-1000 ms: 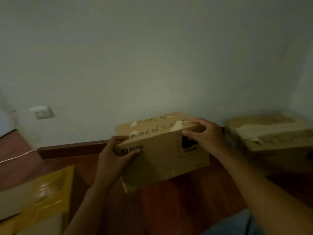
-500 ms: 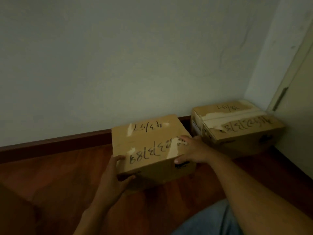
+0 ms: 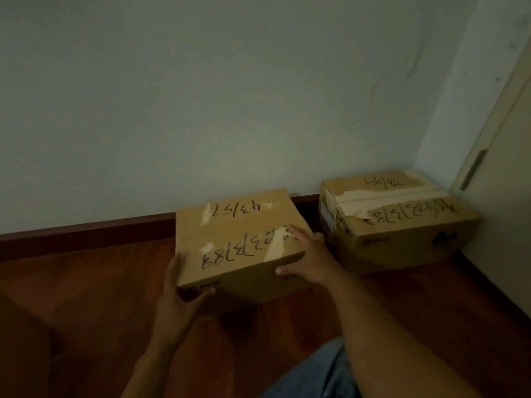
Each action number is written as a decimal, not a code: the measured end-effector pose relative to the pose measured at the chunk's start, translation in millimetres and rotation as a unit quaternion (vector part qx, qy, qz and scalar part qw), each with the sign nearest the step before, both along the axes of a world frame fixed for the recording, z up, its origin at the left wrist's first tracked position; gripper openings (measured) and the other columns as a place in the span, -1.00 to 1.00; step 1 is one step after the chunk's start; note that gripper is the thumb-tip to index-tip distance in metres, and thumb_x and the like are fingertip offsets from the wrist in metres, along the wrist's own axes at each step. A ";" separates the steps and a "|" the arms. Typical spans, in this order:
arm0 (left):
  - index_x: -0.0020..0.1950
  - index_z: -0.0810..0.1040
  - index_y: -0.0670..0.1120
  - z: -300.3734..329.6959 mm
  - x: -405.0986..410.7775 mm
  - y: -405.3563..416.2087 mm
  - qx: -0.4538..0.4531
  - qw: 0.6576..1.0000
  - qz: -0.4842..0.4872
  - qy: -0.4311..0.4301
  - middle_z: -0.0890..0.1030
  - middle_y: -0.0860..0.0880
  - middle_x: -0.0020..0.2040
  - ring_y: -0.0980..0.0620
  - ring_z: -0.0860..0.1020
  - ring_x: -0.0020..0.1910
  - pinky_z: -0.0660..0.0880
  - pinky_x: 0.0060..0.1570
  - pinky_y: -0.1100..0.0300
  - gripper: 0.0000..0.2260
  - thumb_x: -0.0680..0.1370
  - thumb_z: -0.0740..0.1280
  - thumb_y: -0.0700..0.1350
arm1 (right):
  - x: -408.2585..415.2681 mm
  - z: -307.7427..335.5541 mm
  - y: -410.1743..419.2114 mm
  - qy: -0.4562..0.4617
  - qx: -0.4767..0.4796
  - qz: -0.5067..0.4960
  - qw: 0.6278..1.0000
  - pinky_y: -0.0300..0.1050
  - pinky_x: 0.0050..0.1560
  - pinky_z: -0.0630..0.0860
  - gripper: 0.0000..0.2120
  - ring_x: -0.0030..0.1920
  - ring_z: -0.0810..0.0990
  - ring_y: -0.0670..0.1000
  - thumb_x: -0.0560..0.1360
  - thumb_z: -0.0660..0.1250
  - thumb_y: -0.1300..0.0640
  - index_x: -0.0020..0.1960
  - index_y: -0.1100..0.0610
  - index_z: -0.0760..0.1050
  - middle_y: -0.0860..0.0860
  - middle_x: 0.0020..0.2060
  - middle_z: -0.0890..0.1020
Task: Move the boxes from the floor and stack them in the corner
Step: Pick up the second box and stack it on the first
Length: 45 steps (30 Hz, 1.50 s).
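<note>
Two brown cardboard boxes sit low by the wall in a dim room. One box point(image 3: 240, 242) is held between both hands, near the dark baseboard point(image 3: 86, 231), and its near edge is tipped up off the red wood floor point(image 3: 86, 297). Its top has black numbers written upside down and pale patches where tape was torn. The left hand point(image 3: 179, 294) grips the near left corner, thumb under the front. The right hand point(image 3: 309, 259) clamps the right side, fingers spread on top and thumb on the front. The other box point(image 3: 402, 222) rests on the floor in the corner, beside a pale door frame point(image 3: 494, 133). Small print on both fronts is too dark to read well. A dark shape at the bottom left is cut off, so I cannot tell what it is.
</note>
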<state>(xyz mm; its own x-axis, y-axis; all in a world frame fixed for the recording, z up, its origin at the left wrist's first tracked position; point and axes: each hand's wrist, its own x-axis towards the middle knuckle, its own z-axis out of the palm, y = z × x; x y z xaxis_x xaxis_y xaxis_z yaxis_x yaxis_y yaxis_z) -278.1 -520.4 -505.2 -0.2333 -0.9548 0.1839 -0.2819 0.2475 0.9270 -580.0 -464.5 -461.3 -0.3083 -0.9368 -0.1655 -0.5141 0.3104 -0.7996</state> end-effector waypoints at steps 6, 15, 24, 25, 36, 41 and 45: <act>0.33 0.39 0.29 35.7 -3.4 6.1 -0.061 0.998 0.024 -0.014 0.46 0.23 0.24 0.25 0.53 0.06 0.58 -0.23 0.32 -0.42 0.35 0.49 0.15 | -10.1 38.7 7.2 0.020 -0.168 -0.067 0.983 0.15 0.29 0.49 -0.29 0.34 0.42 0.14 0.29 0.61 -0.12 0.39 -0.21 0.45 0.05 0.36 0.40; 0.32 0.44 0.24 125.8 -63.0 37.2 -0.177 0.983 0.018 0.055 0.57 0.34 0.15 0.27 0.61 0.06 0.57 -0.17 0.42 -0.45 0.39 0.54 0.10 | -59.7 128.7 61.6 -0.032 -0.355 -0.117 0.927 0.18 0.19 0.59 -0.40 0.33 0.48 0.08 0.29 0.60 -0.11 0.28 -0.30 0.49 -0.04 0.37 0.47; 0.39 0.41 0.07 165.8 -194.3 60.0 -0.207 0.972 -0.098 0.041 0.47 0.33 0.18 0.32 0.56 0.11 0.59 -0.05 0.39 -0.41 0.40 0.49 0.09 | -167.9 138.6 138.5 -0.005 -0.383 -0.222 0.896 0.10 0.08 0.65 -0.46 0.27 0.54 0.05 0.33 0.60 -0.06 0.25 -0.28 0.52 -0.05 0.33 0.52; 0.39 0.40 0.08 166.5 -209.3 62.1 -0.206 0.971 -0.112 0.034 0.45 0.35 0.17 0.31 0.56 0.10 0.58 -0.06 0.41 -0.41 0.41 0.49 0.08 | -179.3 134.7 147.3 -0.009 -0.380 -0.232 0.895 0.11 0.06 0.66 -0.47 0.25 0.56 0.03 0.34 0.60 -0.04 0.25 -0.27 0.53 -0.04 0.32 0.53; 0.51 0.33 0.03 144.4 -290.5 85.9 -0.288 0.940 -0.119 -0.135 0.01 -0.07 0.65 0.03 0.14 0.52 0.27 0.36 0.02 -0.39 0.50 0.45 0.06 | -179.7 85.1 158.8 0.144 -0.297 -0.382 0.863 0.03 0.39 -0.14 -0.17 0.55 -0.34 -0.05 0.50 0.44 -0.07 0.62 -0.21 0.05 -0.04 0.62 -0.27; 0.55 0.32 -0.12 155.1 -292.3 75.7 -0.443 0.845 -0.129 -0.272 0.27 -0.14 0.58 -0.20 0.01 0.61 0.04 0.53 -0.21 -0.35 0.54 0.30 0.15 | -149.7 69.5 133.0 0.180 -0.328 -0.342 0.862 0.20 0.49 -0.08 -0.07 0.57 -0.41 0.00 0.52 0.35 -0.21 0.64 -0.08 -0.19 -0.03 0.60 -0.35; 0.57 0.28 -0.13 166.9 -307.5 54.4 -0.423 0.837 -0.182 -0.297 0.32 -0.13 0.56 -0.13 0.22 0.56 0.20 0.51 -0.17 -0.31 0.52 0.41 0.08 | -170.8 74.1 116.7 0.176 -0.338 -0.361 0.851 0.30 0.55 -0.05 -0.16 0.60 -0.30 0.02 0.54 0.26 -0.26 0.65 0.01 -0.05 -0.02 0.63 -0.23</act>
<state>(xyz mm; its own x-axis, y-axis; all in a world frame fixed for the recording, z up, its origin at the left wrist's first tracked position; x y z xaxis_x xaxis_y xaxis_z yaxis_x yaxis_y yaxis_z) -585.6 -466.0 -338.2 -0.7704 -0.3877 0.5061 -0.3934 0.9138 0.1010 -750.8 -347.8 -387.2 -0.7629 -0.3266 0.5580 -0.6292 0.1766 -0.7569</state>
